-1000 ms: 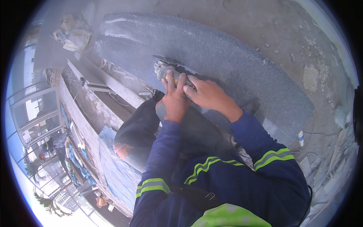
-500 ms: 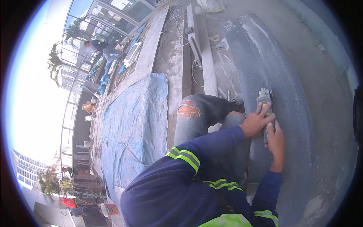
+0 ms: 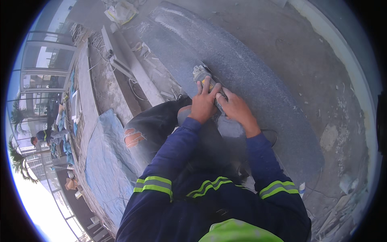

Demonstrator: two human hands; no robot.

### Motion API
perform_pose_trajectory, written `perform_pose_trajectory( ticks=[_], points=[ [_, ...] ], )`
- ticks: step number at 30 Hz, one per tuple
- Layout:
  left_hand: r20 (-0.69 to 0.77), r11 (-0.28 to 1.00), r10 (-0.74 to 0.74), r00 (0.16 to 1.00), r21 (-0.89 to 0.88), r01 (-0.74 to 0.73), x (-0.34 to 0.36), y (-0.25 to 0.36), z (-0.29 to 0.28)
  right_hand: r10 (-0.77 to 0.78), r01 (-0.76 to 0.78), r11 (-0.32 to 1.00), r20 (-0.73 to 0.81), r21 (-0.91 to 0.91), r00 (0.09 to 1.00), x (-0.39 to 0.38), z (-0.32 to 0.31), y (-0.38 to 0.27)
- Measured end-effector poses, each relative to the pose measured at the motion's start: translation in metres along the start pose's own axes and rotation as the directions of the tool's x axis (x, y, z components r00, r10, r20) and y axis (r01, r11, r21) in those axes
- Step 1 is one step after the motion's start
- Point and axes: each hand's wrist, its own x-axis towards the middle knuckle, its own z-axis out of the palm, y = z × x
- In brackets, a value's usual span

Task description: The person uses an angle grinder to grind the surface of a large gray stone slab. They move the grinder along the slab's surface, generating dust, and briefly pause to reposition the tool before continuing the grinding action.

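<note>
A grey angle grinder (image 3: 202,73) with a yellow mark rests on the long, dark grey slab (image 3: 256,84), near the slab's inner edge. My left hand (image 3: 203,105) lies over the grinder's body, its fingers bent round the tool. Just to the right, my right hand (image 3: 237,111) grips the rear part of the same grinder, thumb along the top. The grinder's disc is mostly hidden. Beside and below the tool is my bent leg in torn jeans (image 3: 145,135). Pale streaks of dust show on the slab.
A blue tarp (image 3: 105,153) lies at the left. Pale boards (image 3: 121,48), wires, rubble and a white sack (image 3: 121,14) are beyond. Another person (image 3: 44,136) bends by the glazed wall at far left. A cable (image 3: 272,139) loops on the right.
The view swung sharply half a second ago and has swung back. Both my hands stay on the grinder on the slab; how far the tool itself moved, I cannot tell.
</note>
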Motion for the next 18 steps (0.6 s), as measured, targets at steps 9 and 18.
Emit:
perform_pose_trajectory(
  ticks=[9,18],
  points=[
    [-0.045,1.000,0.006,0.999,-0.029,-0.007,-0.036,0.035,-0.004,0.012,-0.009,0.999,0.063,-0.053,0.998,-0.059,-0.019,-0.004],
    [-0.039,0.999,-0.004,0.999,-0.032,0.003,-0.004,0.005,0.002,-0.029,0.029,0.999,0.021,-0.036,0.999,-0.018,-0.010,-0.012]
  ],
)
